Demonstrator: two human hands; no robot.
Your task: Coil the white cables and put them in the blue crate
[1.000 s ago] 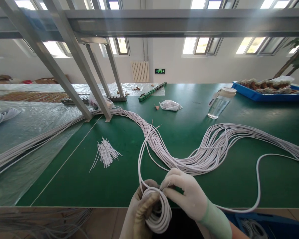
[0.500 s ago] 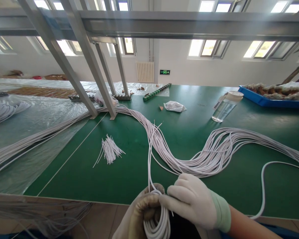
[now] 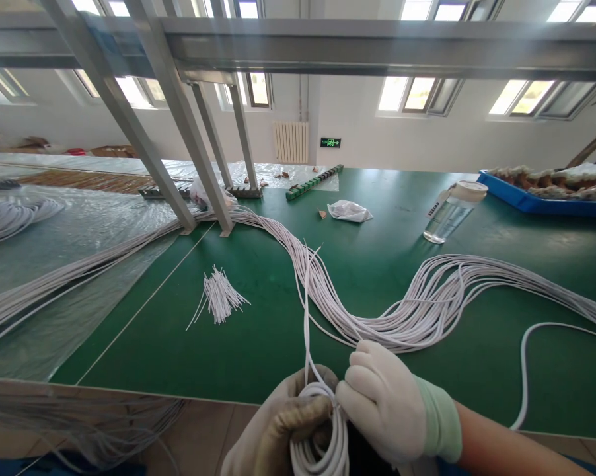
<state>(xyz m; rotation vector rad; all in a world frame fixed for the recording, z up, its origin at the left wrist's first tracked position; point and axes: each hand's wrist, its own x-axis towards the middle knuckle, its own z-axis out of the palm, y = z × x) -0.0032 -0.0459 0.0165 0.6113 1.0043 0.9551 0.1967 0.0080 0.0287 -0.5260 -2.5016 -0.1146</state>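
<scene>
A coil of white cable (image 3: 343, 446) is held at the table's near edge, with two cable strands rising from it onto the green top. My left hand (image 3: 278, 423), in a soiled white glove, is closed around the coil, its thumb pressed across the loops. My right hand (image 3: 384, 400), in a white glove with a green cuff, is closed at the coil's right side. Its fingertips meet the coil near a thin piece, too small to name. To the left on the table lies a pile of short white ties (image 3: 221, 296).
A long bundle of white cables (image 3: 397, 330) snakes across the green table (image 3: 258, 317). Metal posts (image 3: 179, 125) stand at the left. Farther back are a water bottle (image 3: 451, 215), a plastic bag (image 3: 350, 211), a green slotted strip (image 3: 314, 182) and a blue tray (image 3: 536, 201).
Both hands and the coil have shifted slightly right. The right hand's fingers have curled from outstretched into a closed grip, and the left thumb now lies flatter across the coil.
</scene>
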